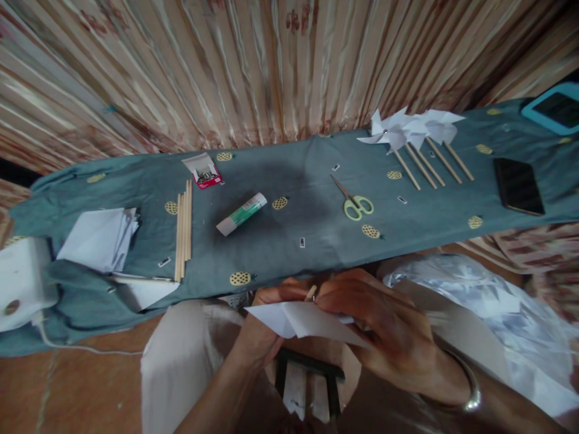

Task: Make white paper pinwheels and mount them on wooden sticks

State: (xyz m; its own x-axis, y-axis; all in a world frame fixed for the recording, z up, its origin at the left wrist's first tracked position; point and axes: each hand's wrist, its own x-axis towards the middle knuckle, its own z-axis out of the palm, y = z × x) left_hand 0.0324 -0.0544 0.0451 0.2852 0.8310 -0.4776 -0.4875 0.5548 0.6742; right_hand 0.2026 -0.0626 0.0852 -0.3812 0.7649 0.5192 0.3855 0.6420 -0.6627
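Low in front of my lap, a white paper pinwheel (294, 319) is held between my two hands. The tip of a wooden stick (311, 293) pokes up behind its upper edge. My left hand (266, 331) closes round the pinwheel from the left, its fingers partly hidden by the paper. From the right, my right hand (384, 319) pinches at the pinwheel beside the stick tip, where a small shiny bit shows, too small to make out. A metal bangle (473, 395) circles the right wrist.
The cloth-covered table (312, 205) carries a glue stick (242, 214), scissors (355, 204), a box of pins (205, 173), wooden sticks (183, 232), folded papers (97, 238), finished pinwheels (414, 129) and a phone (519, 185). A plastic bag (506, 313) of white paper pieces lies right.
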